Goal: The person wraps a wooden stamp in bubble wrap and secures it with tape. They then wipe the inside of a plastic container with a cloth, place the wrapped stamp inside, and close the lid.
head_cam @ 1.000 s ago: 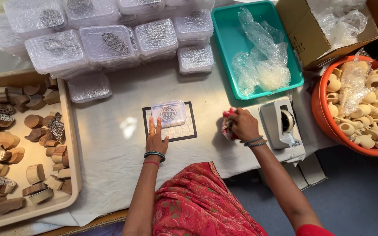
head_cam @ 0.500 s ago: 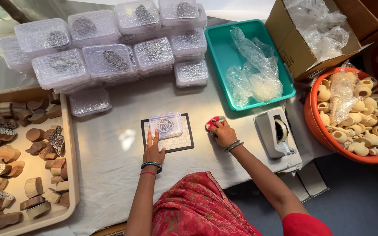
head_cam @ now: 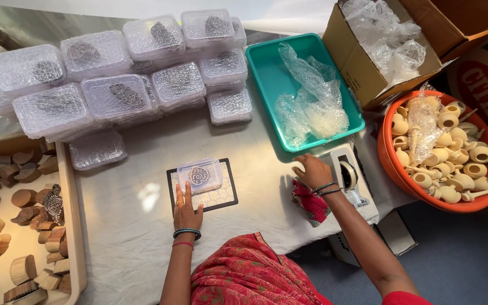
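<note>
Head view, only one. Left hand (head_cam: 186,210) lies flat, fingers stretched forward, tips touching the near edge of a small clear plastic box (head_cam: 200,175); it grips nothing, just rests on the dark-bordered mat (head_cam: 228,197) under the box. The box sits mid-table on that mat, a round stamped design showing through the lid. Right hand (head_cam: 312,171) is curled loosely, fingers bent at the tape dispenser (head_cam: 347,178) by the table's right edge; can't tell if it pinches tape or only touches, fingertips are hidden behind the knuckles. A red cloth (head_cam: 310,207) lies under the right wrist. Behind: stacked bubble-wrapped boxes (head_cam: 120,96), a teal tray (head_cam: 266,73) with crumpled plastic, an orange tub (head_cam: 388,164) of pale wooden pieces. Wooden block tray (head_cam: 69,226) at left is cut off by the frame; the cardboard box (head_cam: 362,73) is partly cropped at top.
</note>
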